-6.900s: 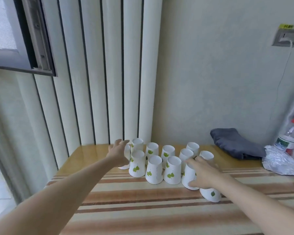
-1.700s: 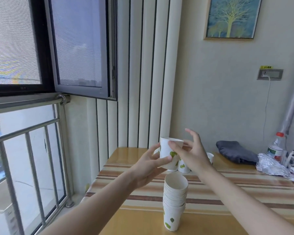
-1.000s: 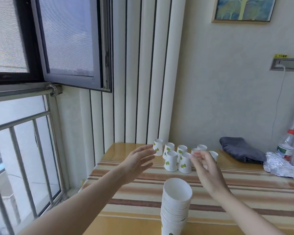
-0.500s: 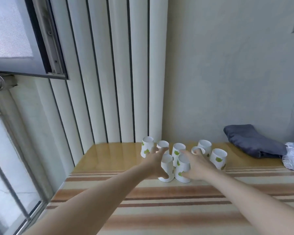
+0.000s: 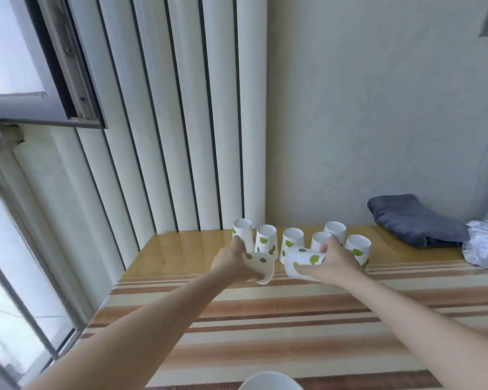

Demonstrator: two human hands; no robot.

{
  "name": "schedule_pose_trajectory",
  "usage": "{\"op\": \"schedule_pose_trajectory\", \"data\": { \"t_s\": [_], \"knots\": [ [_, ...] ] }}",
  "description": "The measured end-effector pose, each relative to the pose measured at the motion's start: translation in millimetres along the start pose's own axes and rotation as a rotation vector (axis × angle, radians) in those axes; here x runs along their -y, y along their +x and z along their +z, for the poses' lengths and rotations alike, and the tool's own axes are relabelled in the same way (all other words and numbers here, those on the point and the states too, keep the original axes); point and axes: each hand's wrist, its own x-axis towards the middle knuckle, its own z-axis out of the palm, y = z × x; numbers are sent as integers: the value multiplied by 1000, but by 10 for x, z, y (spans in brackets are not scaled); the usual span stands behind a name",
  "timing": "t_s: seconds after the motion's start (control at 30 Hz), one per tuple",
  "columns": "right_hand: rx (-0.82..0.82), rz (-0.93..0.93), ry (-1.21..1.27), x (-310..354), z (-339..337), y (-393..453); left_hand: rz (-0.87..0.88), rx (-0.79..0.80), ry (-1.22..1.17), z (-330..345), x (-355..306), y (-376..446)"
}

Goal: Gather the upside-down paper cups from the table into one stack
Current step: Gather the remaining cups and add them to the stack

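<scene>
A striped wooden worktop (image 5: 265, 313) runs up to a pale wall and vertical blinds. Nearest the camera, the rim of the paper cup stack (image 5: 270, 381) peeks in at the bottom edge. Beyond it, the left hand (image 5: 231, 263) is clamped on one tilted cup (image 5: 258, 266) and the right hand (image 5: 331, 260) on another (image 5: 302, 260). Six upside-down cups (image 5: 292, 243) stand behind those, so I judge the job partly done, eight cups left.

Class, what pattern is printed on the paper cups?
Green leaf shapes on white paper cups, clearest in the head view.
</scene>
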Motion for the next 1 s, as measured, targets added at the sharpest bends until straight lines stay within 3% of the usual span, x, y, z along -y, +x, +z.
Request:
{"op": "schedule_pose_trajectory", "data": {
  "t_s": [0.13,0.23,0.3,0.47,0.63,1.0],
  "knots": [
    [-12,87,633,225,-277,-437,-192,80,-816,-378,-12,-536],
    [-23,-5,747,372,-396,-847,-114,151,-989,-560,-50,-959],
    [-12,-113,799,463,-458,-1152,-2,212,-975,-682,-76,-1232],
    [41,-305,679,520,-563,-1752,272,260,-628,-989,-136,-1907],
    [12,-360,662,521,-705,-2181,350,170,-545,-1129,-208,-2315],
    [-138,-388,706,237,-831,-2549,417,201,-323,-725,-125,-2606]
  ]
}}
